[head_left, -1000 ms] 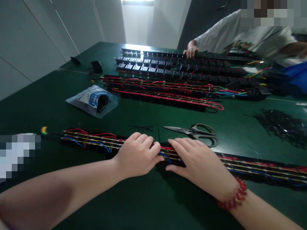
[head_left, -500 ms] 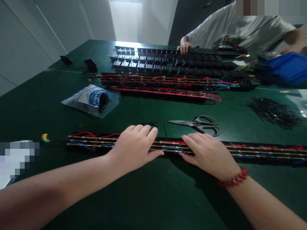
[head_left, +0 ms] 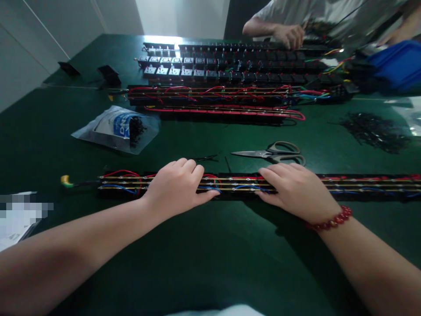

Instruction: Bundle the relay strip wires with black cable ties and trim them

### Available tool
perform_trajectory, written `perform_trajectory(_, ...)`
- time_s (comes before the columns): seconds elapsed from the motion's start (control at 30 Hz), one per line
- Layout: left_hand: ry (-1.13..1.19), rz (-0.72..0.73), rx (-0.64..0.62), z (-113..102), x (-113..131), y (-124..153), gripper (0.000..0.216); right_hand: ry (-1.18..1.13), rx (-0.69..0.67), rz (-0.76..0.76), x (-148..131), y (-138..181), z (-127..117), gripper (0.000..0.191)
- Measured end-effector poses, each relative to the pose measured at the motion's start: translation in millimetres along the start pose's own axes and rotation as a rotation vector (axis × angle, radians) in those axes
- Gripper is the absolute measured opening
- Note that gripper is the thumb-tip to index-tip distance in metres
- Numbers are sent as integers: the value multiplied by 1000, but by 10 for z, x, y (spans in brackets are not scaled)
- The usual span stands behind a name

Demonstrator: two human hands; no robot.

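Note:
A long black socket strip (head_left: 241, 188) lies across the green table, its back showing brass bars with red and blue wires. My left hand (head_left: 177, 184) is wrapped over it left of its visible middle, thumb on the near side and fingers over the far edge. Farther right, my right hand (head_left: 292, 188) grips the same strip in the same way, a red bead bracelet on its wrist. A black lead with a yellow-green end (head_left: 66, 181) sticks out at the strip's left end. Scissors (head_left: 271, 153) lie just beyond my right hand.
Beyond lie a plastic bag of black cable ties (head_left: 118, 129), a pile of loose black ties (head_left: 375, 131) and several more strips (head_left: 210, 94). Across the table, a co-worker's hand (head_left: 291, 36) rests by the farthest strip, near a blue bin (head_left: 397, 66). Two small black pieces (head_left: 109, 75) stand at left.
My view has tilted down slightly, so the table's things sit higher. Both my hands keep their hold on the strip, a little farther apart. The co-worker's hand has moved right along the far strip.

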State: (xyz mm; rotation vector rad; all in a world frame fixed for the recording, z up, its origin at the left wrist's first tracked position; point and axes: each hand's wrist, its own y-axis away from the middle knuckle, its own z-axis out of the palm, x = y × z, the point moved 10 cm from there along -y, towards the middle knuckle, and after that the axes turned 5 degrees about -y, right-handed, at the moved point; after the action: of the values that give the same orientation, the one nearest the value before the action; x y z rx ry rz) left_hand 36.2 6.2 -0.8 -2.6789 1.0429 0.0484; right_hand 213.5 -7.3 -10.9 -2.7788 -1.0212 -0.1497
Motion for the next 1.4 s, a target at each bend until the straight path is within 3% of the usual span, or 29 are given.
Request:
perform_trajectory(0.4,30,-17,-11,21,-41,22,58,-43,5,39,38,10,16,59)
perform_trajectory(0.7,44,-50,-34,41,-46,11,60,-50,-23,13,63,-4,34,52)
perform_trajectory(1.1,-30,15,-31,18,63,24,54,-7,65,-94,26,49,-61,55)
perform_trajectory(1.4,-63,41,34,-47,122,91,53,-15,2,-62,286,201,0,60)
